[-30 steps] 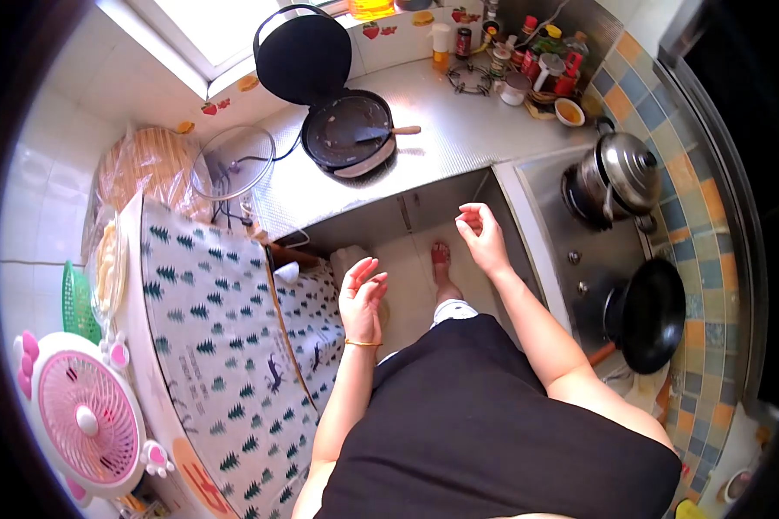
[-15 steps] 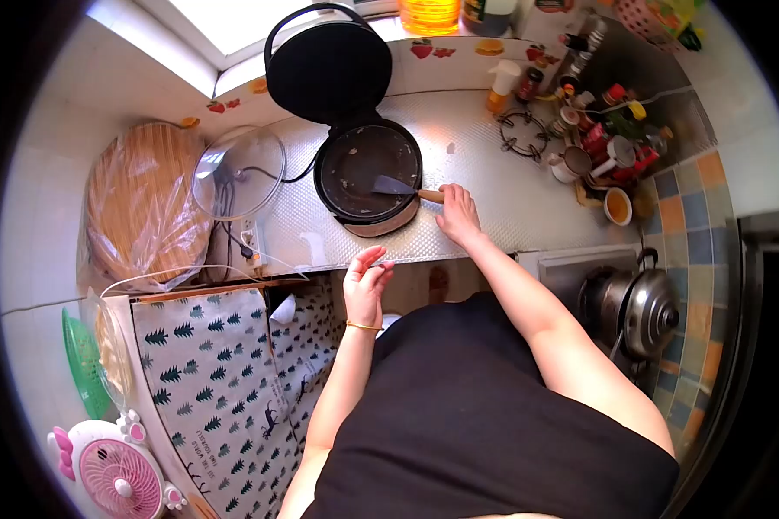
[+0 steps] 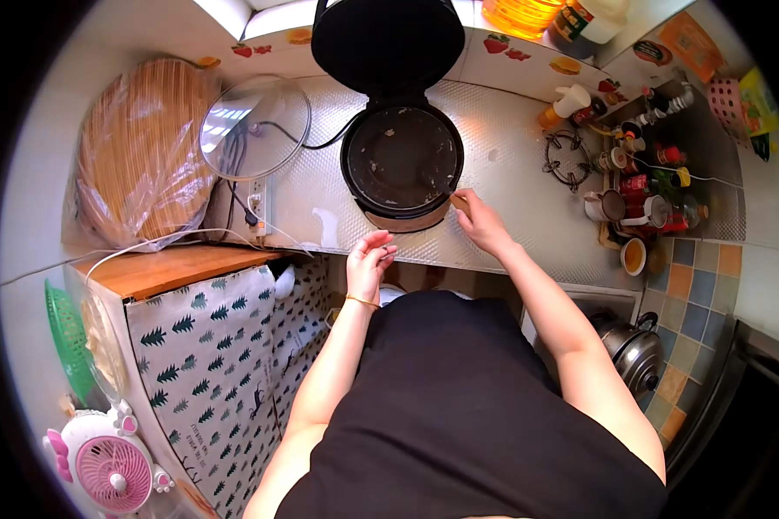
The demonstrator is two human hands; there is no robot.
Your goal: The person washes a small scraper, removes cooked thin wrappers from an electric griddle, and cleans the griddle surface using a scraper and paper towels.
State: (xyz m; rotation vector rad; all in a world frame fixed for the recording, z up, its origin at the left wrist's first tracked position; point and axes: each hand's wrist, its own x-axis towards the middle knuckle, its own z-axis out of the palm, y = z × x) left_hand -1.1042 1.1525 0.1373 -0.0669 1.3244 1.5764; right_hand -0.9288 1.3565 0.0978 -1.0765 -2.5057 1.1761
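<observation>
The right hand (image 3: 485, 227) is pinching a spatula (image 3: 461, 204) by its wooden handle, at the rim of a round black electric griddle (image 3: 402, 160) sitting on the dimpled silvery table (image 3: 528, 190). Left hand (image 3: 369, 265) is just hovering near the edge, fingers kinda loosely curled.

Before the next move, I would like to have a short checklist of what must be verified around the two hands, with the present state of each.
1. Right hand has its fingers on the brown wooden handle: ok.
2. Far end of that handle clearly visible: cannot tell where it lies; not ok.
3. Black round lid of the black round pan raised: ok.
4. Pan's inside clean: not ok, pale flecks show.
5. Left hand free: ok, nothing seen in it.
6. Pan cool enough to touch: cannot tell.
</observation>
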